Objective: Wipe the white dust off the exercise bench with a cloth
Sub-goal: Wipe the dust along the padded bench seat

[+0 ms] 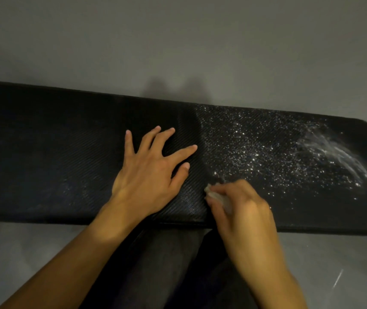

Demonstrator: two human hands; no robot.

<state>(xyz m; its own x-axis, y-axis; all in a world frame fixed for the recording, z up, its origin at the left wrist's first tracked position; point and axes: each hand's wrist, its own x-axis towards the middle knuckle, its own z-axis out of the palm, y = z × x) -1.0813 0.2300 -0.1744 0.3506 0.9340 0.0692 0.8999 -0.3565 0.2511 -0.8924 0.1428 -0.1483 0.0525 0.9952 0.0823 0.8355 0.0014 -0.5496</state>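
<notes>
Nearest the camera, the person's dark-clad legs sit just in front of the exercise bench, with both forearms reaching over its near edge.

The right hand rests on the pad close to the near edge, right of centre. Its fingers are curled round a small, pale, bunched cloth; only a corner of the cloth shows at the fingertips, and motion blur hides the rest.

The left hand lies a little farther in and to the left, palm down on the pad, fingers straight and spread, holding nothing. It appears to brace the bench.

The white dust covers the right half of the pad, from just beside the cloth out to the far edge, as scattered specks. A denser streaked smear lies near the right end. The left half of the pad looks dark and mostly free of dust. A curved boundary separates the two zones just right of the left hand.

Handling notes (judgement only): the cloth is light, soft and readily crushed, so hold it bunched in the palm with the fingertips pressing it flat to the pad. The pad is textured and likely to trap powder in its weave; firm, overlapping strokes are advisable. The smear will probably need repeat passes.

Beyond the bench lies bare grey floor.
</notes>
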